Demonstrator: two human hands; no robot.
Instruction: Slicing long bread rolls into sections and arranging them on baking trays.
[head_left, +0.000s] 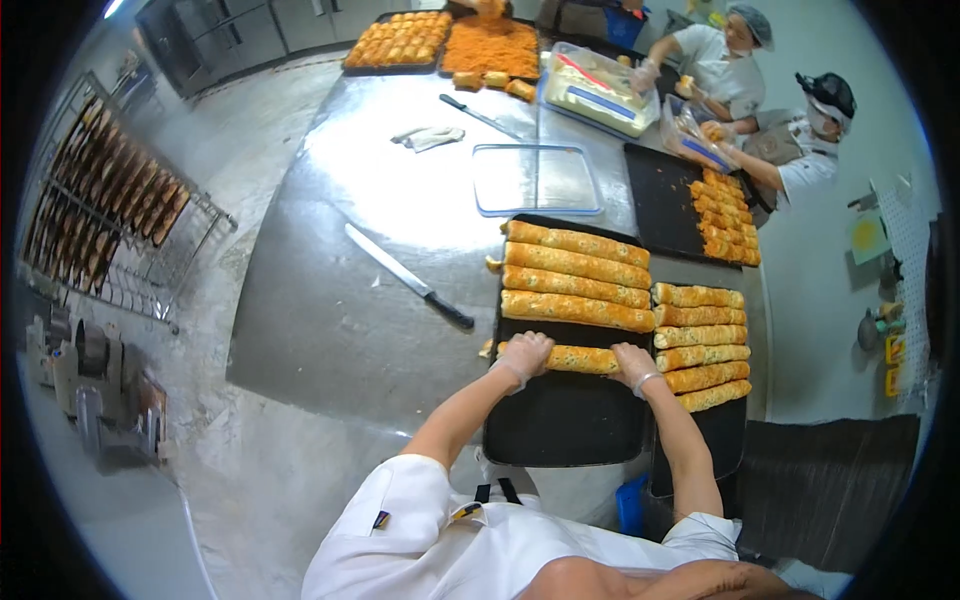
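Note:
A long golden-brown bread roll (583, 359) lies across the black baking tray (566, 427) in front of me. My gloved left hand (528, 352) grips its left end. Around its right end closes my right hand (634, 364), also in a clear glove. Several similar rolls (577, 281) lie side by side farther up the same tray. On a second tray to the right, more long rolls (702, 346) are lined up close to my right forearm. A bread knife (409, 276) with a black handle rests on the steel table, left of the tray.
The steel table (315, 315) also bears a clear plastic lid (537, 178), a white cloth (427, 138) and another knife (478, 116). Two co-workers in hairnet and cap handle pieces over plastic tubs (600, 90) at the upper right. A loaded rack (112, 187) stands left.

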